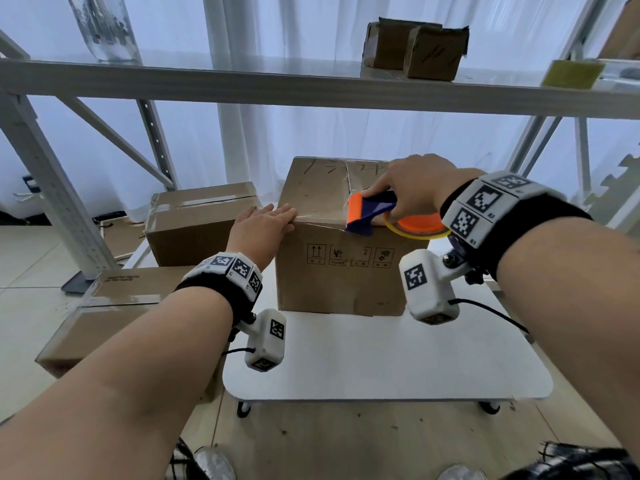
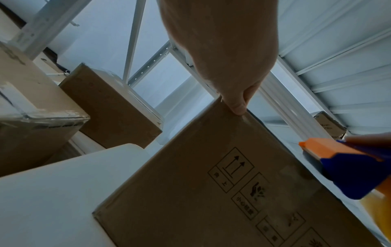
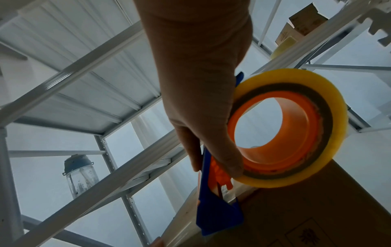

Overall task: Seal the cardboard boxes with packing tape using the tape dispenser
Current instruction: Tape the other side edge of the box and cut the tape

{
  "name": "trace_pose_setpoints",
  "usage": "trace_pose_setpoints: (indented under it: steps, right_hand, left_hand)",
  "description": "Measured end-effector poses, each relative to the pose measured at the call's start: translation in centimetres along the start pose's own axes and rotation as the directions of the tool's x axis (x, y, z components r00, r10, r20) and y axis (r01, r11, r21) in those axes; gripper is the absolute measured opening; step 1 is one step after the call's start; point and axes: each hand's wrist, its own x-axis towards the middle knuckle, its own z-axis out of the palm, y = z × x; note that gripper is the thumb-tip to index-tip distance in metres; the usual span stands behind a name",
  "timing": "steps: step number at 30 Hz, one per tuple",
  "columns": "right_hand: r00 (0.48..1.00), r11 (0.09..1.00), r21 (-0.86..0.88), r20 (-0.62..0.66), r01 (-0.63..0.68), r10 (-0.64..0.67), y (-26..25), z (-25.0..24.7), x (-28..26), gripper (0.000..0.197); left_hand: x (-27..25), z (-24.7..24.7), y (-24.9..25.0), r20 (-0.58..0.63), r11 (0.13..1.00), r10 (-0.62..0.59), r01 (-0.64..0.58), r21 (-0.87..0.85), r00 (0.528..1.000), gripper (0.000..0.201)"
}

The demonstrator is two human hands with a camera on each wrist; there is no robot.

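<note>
A tall cardboard box [image 1: 341, 268] with handling symbols on its front stands on the small white table [image 1: 388, 362]. My left hand [image 1: 263, 223] lies flat on its top near-left edge, fingers straight, pressing clear tape [image 1: 320, 218] onto the cardboard. My right hand [image 1: 412, 188] grips the blue and orange tape dispenser [image 1: 372, 213], whose blade end sits on the front top edge, right of centre. Its yellowish tape roll [image 3: 292, 128] with an orange core fills the right wrist view. In the left wrist view the box [image 2: 222, 192] and the dispenser [image 2: 349, 167] show from below.
Two other cardboard boxes stand left of the table: one behind [image 1: 201, 223], one nearer with taped top [image 1: 114, 317]. A metal shelf beam [image 1: 311, 84] runs overhead, carrying small boxes [image 1: 415, 46] and a clear jar [image 1: 104, 26]. White curtains hang behind.
</note>
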Motion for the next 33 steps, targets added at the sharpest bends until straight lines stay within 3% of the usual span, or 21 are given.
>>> trace_pose_setpoints:
  steps: [6, 11, 19, 26, 33]
  right_hand:
    - [1.000, 1.000, 0.022, 0.002, -0.003, 0.003, -0.2, 0.4, 0.1, 0.050]
    - [1.000, 0.999, 0.031, -0.009, -0.018, 0.018, -0.1, 0.6, 0.3, 0.050]
    - [1.000, 0.999, 0.047, -0.012, -0.021, 0.021, 0.0, 0.7, 0.7, 0.051]
    - [1.000, 0.998, 0.063, -0.007, -0.013, 0.013, 0.0, 0.8, 0.7, 0.050]
    - [1.000, 1.000, 0.029, -0.011, 0.000, 0.001, 0.2, 0.7, 0.3, 0.050]
  left_hand:
    - [-0.6, 0.0, 1.5, 0.021, 0.996, -0.034, 0.032, 0.086, 0.999, 0.046]
    - [-1.1, 0.3, 3.4, 0.078, 0.985, -0.098, 0.085, 0.151, 0.992, 0.061]
    - [-0.2, 0.4, 8.7, 0.063, 0.988, 0.151, -0.152, -0.001, 0.986, 0.061]
    - [-1.4, -0.5, 3.9, -0.022, 0.998, 0.043, -0.042, 0.038, 0.999, 0.052]
    - [0.7, 0.2, 6.9, 0.037, 0.993, 0.110, -0.109, -0.039, 0.993, 0.056]
